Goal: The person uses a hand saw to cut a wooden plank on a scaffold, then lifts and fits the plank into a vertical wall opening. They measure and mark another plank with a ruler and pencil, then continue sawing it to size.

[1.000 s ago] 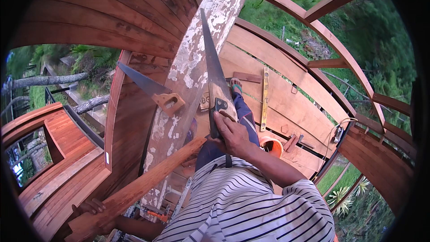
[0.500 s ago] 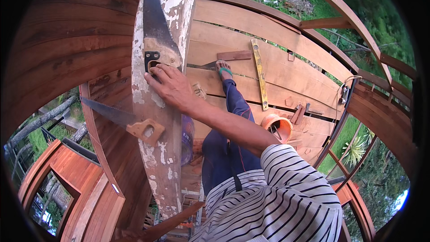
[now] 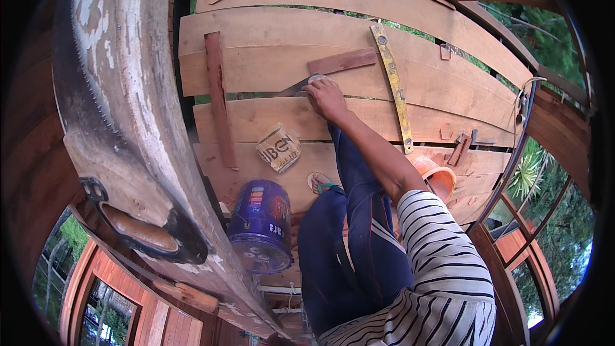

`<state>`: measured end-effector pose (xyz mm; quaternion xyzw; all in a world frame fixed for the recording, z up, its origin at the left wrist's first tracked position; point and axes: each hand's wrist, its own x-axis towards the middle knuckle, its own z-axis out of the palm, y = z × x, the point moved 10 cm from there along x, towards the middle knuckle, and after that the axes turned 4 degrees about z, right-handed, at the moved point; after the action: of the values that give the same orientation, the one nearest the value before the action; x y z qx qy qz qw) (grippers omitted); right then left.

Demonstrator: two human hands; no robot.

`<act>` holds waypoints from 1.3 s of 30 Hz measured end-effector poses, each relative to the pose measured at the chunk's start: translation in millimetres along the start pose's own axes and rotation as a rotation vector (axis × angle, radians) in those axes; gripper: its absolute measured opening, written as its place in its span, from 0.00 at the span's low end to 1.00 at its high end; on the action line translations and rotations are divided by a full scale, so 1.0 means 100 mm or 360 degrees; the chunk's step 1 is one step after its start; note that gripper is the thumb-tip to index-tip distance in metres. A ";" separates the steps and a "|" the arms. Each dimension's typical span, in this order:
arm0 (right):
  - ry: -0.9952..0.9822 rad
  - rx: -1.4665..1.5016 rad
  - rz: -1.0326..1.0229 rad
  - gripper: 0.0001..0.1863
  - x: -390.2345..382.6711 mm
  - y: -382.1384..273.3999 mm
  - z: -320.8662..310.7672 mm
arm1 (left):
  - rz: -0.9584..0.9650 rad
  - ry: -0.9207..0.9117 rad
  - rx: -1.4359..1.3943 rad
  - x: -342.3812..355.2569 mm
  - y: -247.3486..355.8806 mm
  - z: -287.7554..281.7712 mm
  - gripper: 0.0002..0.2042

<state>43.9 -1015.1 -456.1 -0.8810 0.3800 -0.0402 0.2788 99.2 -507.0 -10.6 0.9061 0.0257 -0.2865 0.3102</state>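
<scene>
My right hand (image 3: 325, 98) reaches down to the plank floor (image 3: 243, 115), fingers closed at the end of a dark blade (image 3: 291, 90) by a short reddish board (image 3: 339, 61); what they grip is unclear, with a small pale shape behind them. A yellow level (image 3: 391, 83) lies just right of that. On the paint-flaked beam (image 3: 115, 19) a handsaw (image 3: 138, 227) with a black-plated handle lies unheld; a second wooden saw handle (image 3: 186, 295) shows lower down. My left hand is not in view.
A purple bucket (image 3: 259, 224) stands beside the beam, near a printed cardboard-like square (image 3: 277, 146). A reddish strip (image 3: 218, 99) lies left. An orange bucket (image 3: 442, 182) and offcuts (image 3: 461, 150) are at right. A curved timber frame (image 3: 474, 0) borders the floor.
My right hand has left the saw on the beam and moved down and forward to the floor. My view has tipped lower. My left hand and its board have gone from sight.
</scene>
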 end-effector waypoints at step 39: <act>-0.0956 0.0125 0.1004 0.12 -2.88 0.30 1.29 | -0.0313 0.0001 0.0021 -1.73 -1.66 -0.31 0.42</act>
<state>-143.5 -773.1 -539.8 -0.6832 0.5307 0.2906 0.4088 -67.3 -332.4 11.2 0.9013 0.1128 -0.3154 0.2747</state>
